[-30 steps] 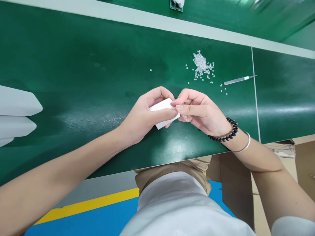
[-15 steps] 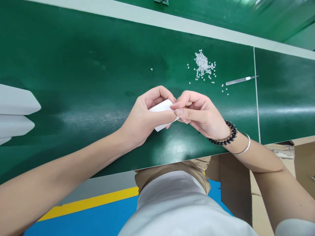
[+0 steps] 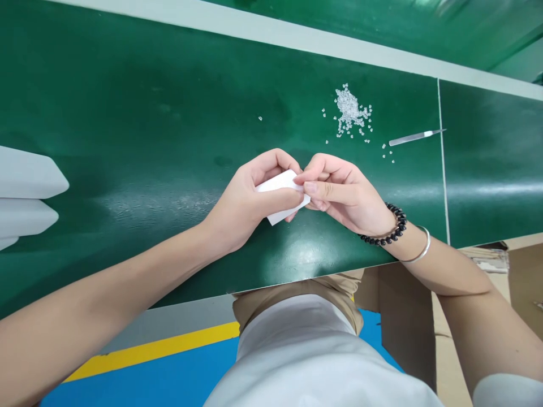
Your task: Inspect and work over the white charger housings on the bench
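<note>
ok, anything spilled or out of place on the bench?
One clear piece lies alone, well left of the loose pile; a few more strays sit near the slim metal tool, whose tip crosses the white line. No damage visible.

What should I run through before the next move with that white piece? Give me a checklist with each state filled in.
1. Left hand has a grip on the white piece: ok, thumb across its top.
2. Right hand is at the piece: ok, thumb and forefinger meet its right end.
3. Right fingers pinch something small: cannot tell, the fingertips hide it.
4. Clear bits gathered: not ok, several lie scattered outside the heap.
5. Pointed metal tool is apart from both hands: ok, it lies right of the heap.
6. Black beaded bracelet is away from the white piece: ok, it sits at the right wrist.
</note>
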`<action>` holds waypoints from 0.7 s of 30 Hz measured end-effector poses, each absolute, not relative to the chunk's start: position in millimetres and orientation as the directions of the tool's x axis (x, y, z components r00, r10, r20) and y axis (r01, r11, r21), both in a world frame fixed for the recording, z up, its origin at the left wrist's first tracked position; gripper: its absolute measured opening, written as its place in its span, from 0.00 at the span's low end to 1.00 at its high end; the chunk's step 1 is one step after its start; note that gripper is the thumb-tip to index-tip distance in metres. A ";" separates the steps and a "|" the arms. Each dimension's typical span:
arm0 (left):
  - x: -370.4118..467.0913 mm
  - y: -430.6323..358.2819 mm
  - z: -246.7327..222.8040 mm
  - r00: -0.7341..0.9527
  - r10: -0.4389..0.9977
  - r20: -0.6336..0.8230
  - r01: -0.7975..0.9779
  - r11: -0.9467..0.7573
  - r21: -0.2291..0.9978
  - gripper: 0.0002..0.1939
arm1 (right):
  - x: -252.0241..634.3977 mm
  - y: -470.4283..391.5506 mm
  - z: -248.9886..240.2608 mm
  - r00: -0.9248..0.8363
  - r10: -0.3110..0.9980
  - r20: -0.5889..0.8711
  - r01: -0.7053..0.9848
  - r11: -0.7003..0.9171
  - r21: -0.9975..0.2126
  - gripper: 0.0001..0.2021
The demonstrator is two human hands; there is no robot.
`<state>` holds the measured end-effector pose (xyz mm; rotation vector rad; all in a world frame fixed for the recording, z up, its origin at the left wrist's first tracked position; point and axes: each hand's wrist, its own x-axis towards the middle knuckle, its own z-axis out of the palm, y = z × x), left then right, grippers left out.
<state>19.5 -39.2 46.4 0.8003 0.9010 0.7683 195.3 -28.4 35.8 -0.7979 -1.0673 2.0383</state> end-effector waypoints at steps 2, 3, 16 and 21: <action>19.9 -39.1 45.4 0.414 0.840 -0.350 -0.247 0.474 0.845 0.12 | 195.4 -28.8 35.8 -0.572 0.795 -0.200 -0.298 -0.429 -0.853 0.09; 20.1 -38.9 44.8 0.415 0.842 -0.345 -0.251 0.471 0.846 0.12 | 195.4 -29.0 35.8 -0.572 0.795 -0.201 -0.301 -0.431 -0.851 0.09; 20.4 -38.1 45.0 0.392 0.851 -0.351 -0.221 0.457 0.862 0.11 | 198.6 -29.2 40.8 -0.581 0.793 -0.185 -0.247 -0.388 -0.888 0.09; 19.4 -38.5 43.1 0.398 0.861 -0.317 -0.215 0.424 0.880 0.10 | 200.8 -29.8 49.6 -0.525 0.845 -0.102 -0.113 -0.188 -0.976 0.09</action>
